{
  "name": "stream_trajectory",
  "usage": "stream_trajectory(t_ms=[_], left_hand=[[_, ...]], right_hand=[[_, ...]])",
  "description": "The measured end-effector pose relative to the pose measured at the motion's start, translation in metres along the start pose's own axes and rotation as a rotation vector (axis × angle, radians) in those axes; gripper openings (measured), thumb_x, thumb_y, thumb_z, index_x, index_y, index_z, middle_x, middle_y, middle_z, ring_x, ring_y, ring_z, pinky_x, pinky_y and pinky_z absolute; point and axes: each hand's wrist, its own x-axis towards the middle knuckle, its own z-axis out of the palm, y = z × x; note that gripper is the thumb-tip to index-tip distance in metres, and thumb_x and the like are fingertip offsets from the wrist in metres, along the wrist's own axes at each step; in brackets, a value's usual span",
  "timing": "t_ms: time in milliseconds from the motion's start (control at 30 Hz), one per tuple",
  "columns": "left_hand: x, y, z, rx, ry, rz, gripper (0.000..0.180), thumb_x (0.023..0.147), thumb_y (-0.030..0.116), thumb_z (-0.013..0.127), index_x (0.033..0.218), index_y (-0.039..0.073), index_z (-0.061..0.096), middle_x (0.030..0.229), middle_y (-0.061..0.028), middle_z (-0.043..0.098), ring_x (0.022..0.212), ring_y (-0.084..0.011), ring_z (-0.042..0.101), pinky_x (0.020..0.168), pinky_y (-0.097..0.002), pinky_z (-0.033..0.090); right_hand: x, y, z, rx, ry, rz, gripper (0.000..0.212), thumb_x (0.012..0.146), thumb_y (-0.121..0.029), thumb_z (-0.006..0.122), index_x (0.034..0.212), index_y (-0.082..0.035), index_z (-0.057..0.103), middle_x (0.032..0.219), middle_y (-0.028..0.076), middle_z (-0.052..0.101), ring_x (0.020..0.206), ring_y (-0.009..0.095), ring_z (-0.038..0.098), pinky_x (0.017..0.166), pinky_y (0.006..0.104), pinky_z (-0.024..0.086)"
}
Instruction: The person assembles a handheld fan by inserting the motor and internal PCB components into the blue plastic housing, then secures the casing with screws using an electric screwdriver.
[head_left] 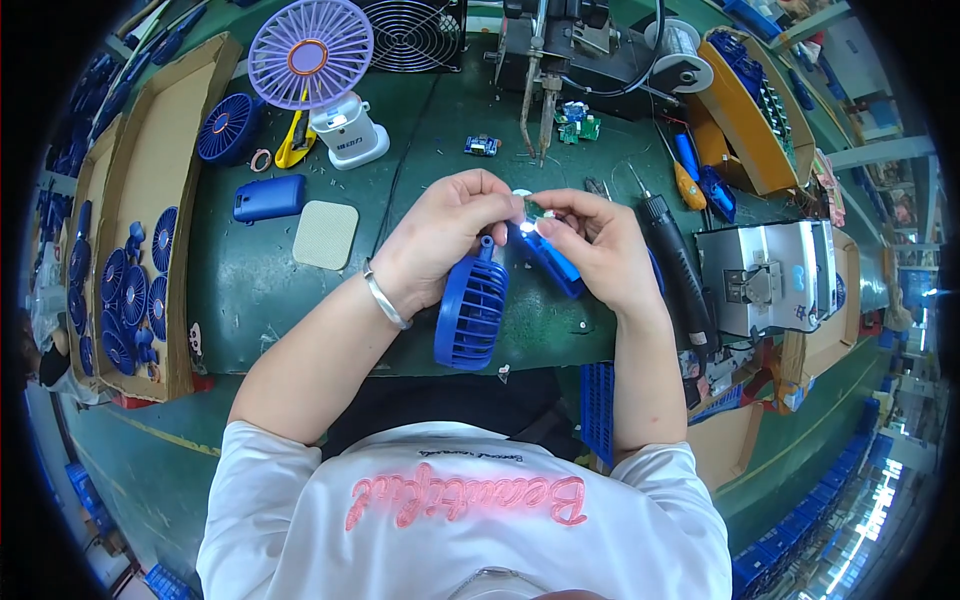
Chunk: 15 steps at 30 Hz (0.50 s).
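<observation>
Both hands work above the desk (pixel 250 290): left hand (pixel 445 235) pinches the blue fan (pixel 475 310) at its neck, right hand (pixel 590 240) grips the small circuit board (pixel 535 213) w/ fingertips. Best kept steady & aligned, board eased in w/o forcing, wires untwisted.

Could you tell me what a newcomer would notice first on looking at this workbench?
At the centre, the left hand and right hand pinch a small lit part above a blue handheld fan. Behind them to the left stands a purple fan on a white base. Along the left edge, a cardboard tray holds blue fan grilles.
</observation>
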Motion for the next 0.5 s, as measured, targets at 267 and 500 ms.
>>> stream_trajectory(t_ms=[267, 500], left_hand=[[0.0, 0.013, -0.019, -0.031, -0.14, -0.089, 0.013, 0.092, 0.016, 0.061, 0.094, 0.004, 0.058, 0.096, -0.0086, 0.067, 0.084, -0.0122, 0.065, 0.075, -0.0229, 0.051], [-0.011, 0.037, -0.027, 0.217, -0.222, -0.011, 0.014, 0.093, 0.015, 0.06, 0.096, 0.002, 0.054, 0.099, -0.0126, 0.067, 0.087, -0.0137, 0.065, 0.078, -0.0242, 0.053]], right_hand=[[0.003, 0.003, -0.007, -0.171, 0.139, -0.057, 0.024, 0.081, -0.009, 0.072, 0.103, 0.0, 0.07, 0.074, -0.003, 0.054, 0.067, 0.004, 0.043, 0.059, 0.0195, 0.036], [0.002, -0.004, -0.004, -0.411, 0.123, -0.191, 0.025, 0.078, -0.01, 0.073, 0.102, -0.003, 0.071, 0.074, 0.002, 0.056, 0.066, 0.009, 0.044, 0.06, 0.0222, 0.037]])
